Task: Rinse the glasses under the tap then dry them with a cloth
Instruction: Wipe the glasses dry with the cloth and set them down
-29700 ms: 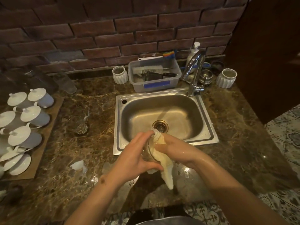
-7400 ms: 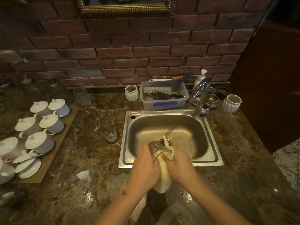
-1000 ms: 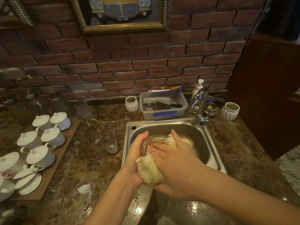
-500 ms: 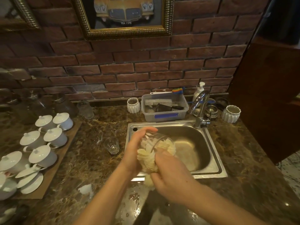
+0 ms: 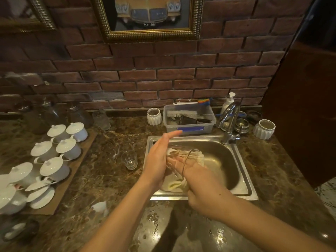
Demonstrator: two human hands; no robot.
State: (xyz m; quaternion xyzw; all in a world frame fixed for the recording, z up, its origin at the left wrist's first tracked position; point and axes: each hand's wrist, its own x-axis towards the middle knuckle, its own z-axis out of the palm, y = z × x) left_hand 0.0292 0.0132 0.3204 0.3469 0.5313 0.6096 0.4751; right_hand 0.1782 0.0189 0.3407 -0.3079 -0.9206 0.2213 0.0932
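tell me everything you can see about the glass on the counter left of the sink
The glass is small, clear and colourless, with patterned or faceted sides. It stands upright, mouth up, on the dark marble counter, just left of the steel sink and apart from its rim. It looks empty, though that is hard to tell. Nothing touches it but the counter; neither hand is on it, and the tray of white lidded cups lies further left.

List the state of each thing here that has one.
Glass in hands: tilted, cloth around it.
Cloth: bunched against that glass.
Left hand: fingers extended, palm on glass.
Right hand: holding cloth and glass.
Tap: no water visible.
Small glass: upright on counter.
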